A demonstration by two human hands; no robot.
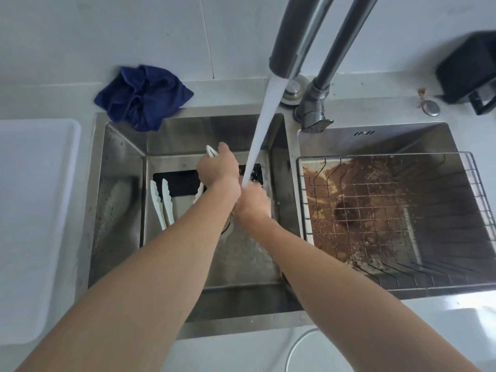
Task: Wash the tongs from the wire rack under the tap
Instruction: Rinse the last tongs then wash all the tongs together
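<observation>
My left hand (217,170) grips a pair of white tongs (211,151) over the left sink basin (120,167). One end of the tongs sticks out above my fist and a white arm shows below my wrist. My right hand (253,201) is directly under the water stream (264,122) from the tap spout (285,55), touching my left wrist. It is blurred by splashing water, so what it holds is hidden. A second pair of white tongs (162,204) lies on the basin floor to the left. The wire rack (389,210) sits in the right basin.
A crumpled blue cloth (142,96) hangs over the back left rim of the sink. A white tray (32,210) lies on the counter to the left. A black appliance (469,71) stands at the back right. The right basin under the rack is rust-stained.
</observation>
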